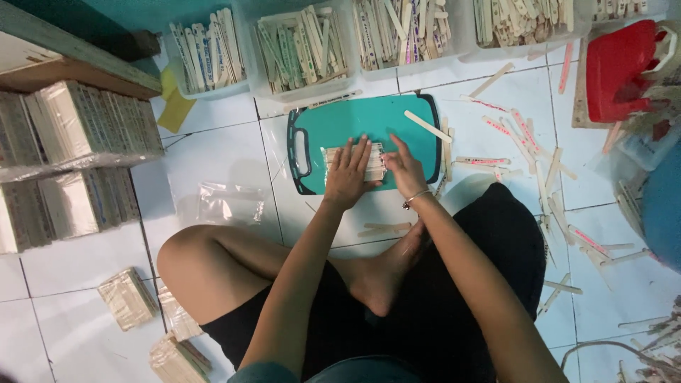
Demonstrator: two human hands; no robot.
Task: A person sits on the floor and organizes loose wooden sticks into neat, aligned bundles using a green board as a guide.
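1. Stack of sticks (374, 162): a squared bundle of flat, pale wooden sticks, ends aligned, lying on the cutting board near its front edge, about midway between the two side edges.
2. Left hand (347, 174): fingers spread and laid flat over the left part of the stack, palm pressing down.
3. Right hand (404, 170): fingers held together, edge-on against the right end of the stack; a thin bracelet (416, 198) circles the wrist.
4. Cutting board (333, 124): teal with a dark rim and a handle slot at its left edge; it rests on the white tiled floor (220, 152). Its rear half is bare apart from one loose stick (427, 125) near the rear right corner.
5. Clear bag (230, 203): lying flat on the floor, left of the board's front corner.
6. Bins (305, 46): a row of clear containers filled with sticks, just behind the board's rear edge.
7. Scattered sticks (521, 135): strewn over the floor right of the board, crowding that side.
8. Wrapped bundles (78, 128): stacked at far left, well apart from the board; open floor lies between.
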